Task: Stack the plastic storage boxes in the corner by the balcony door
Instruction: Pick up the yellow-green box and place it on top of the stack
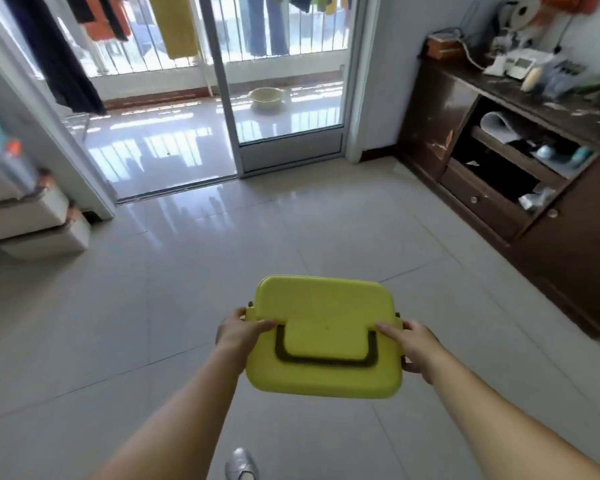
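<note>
Tiled floor (187, 271) ahead; both my hands, left (238, 332) and right (418, 346), clasp the box (326, 317); the stack (32, 216) lies far forward-left of my fingers.

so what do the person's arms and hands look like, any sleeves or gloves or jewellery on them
Both forearms are bare as far as the frame shows, with no sleeve visible. The left hand and right hand wear no gloves. No watch, bracelet or ring shows on either wrist or on the fingers in view, though the picture is slightly soft, so a thin ring could be missed.
</note>
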Action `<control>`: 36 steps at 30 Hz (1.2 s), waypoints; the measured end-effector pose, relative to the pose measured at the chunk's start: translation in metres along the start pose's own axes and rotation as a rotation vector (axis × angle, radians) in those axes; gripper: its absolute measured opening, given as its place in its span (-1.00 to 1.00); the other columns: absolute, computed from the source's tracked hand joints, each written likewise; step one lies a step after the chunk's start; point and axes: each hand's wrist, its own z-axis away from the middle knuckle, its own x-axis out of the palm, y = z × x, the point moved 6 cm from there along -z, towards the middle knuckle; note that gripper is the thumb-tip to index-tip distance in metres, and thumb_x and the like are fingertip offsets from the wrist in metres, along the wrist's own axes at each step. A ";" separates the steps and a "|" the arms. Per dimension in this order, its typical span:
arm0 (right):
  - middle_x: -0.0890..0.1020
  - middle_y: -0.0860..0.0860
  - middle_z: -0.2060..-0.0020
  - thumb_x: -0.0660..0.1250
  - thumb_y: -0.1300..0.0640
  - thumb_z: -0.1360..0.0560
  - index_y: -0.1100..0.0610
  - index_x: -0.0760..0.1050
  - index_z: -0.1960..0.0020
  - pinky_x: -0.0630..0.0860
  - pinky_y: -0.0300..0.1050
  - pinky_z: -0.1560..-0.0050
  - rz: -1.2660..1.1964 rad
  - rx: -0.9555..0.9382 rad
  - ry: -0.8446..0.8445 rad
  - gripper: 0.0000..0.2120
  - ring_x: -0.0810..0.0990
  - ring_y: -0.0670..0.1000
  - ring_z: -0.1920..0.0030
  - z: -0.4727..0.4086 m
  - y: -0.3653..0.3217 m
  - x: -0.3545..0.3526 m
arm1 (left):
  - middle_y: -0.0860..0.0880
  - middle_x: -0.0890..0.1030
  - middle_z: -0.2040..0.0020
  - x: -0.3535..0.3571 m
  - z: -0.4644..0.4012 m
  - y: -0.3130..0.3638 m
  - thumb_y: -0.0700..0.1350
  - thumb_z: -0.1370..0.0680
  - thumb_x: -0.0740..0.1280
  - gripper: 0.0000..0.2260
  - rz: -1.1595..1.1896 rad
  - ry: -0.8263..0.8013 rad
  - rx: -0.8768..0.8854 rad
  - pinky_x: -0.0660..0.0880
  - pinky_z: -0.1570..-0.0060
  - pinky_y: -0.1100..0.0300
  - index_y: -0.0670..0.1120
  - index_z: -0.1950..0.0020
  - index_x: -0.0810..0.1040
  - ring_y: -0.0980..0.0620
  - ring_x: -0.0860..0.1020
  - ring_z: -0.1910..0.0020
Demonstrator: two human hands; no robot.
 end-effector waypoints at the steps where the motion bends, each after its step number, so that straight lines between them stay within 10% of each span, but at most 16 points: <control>1: 0.58 -0.01 0.09 0.44 -0.01 -0.41 0.10 0.43 -0.13 0.52 -0.05 0.15 0.028 -0.003 -0.027 -0.62 0.56 0.06 0.08 -0.008 -0.017 0.039 | -0.17 0.52 -0.28 -0.038 -0.013 -0.001 -0.14 -0.33 0.53 -0.35 0.045 0.018 -0.028 0.47 -0.22 -0.15 -0.12 -0.38 0.38 -0.22 0.52 -0.21; 13: 0.58 0.08 -0.03 0.43 -0.03 -0.41 0.14 0.44 -0.20 0.48 -0.11 0.27 0.295 -0.044 -0.349 -0.56 0.56 0.06 0.06 -0.037 -0.138 0.371 | -0.18 0.55 -0.25 -0.333 -0.105 -0.020 -0.25 -0.40 0.45 -0.48 0.350 0.340 -0.102 0.50 -0.17 -0.09 -0.17 -0.33 0.41 -0.20 0.55 -0.17; 19: 0.60 0.06 0.03 0.43 -0.06 -0.40 0.14 0.47 -0.22 0.53 -0.09 0.25 0.393 -0.104 -0.449 -0.53 0.57 0.07 0.05 -0.058 -0.198 0.512 | -0.07 0.60 -0.01 -0.448 -0.143 -0.035 -0.34 -0.48 0.31 -0.59 0.511 0.483 -0.137 0.43 0.32 0.19 -0.17 -0.32 0.42 -0.03 0.53 0.18; 25: 0.57 0.17 -0.13 0.39 -0.08 -0.43 0.17 0.48 -0.24 0.55 -0.03 0.13 0.479 -0.165 -0.508 -0.53 0.56 0.17 -0.12 -0.091 -0.270 0.665 | -0.05 0.55 0.08 -0.565 -0.212 -0.010 -0.29 -0.50 0.31 -0.62 0.547 0.585 -0.165 0.41 0.27 0.19 -0.14 -0.32 0.42 0.06 0.47 0.26; 36: 0.53 0.07 0.17 0.36 0.01 -0.49 0.21 0.48 -0.21 0.52 -0.01 0.15 0.588 -0.235 -0.599 -0.61 0.51 0.04 0.17 -0.097 -0.396 0.917 | -0.11 0.55 -0.01 -0.778 -0.311 0.033 -0.22 -0.49 0.36 -0.67 0.597 0.731 -0.169 0.45 0.15 0.10 -0.11 -0.26 0.48 0.00 0.50 0.15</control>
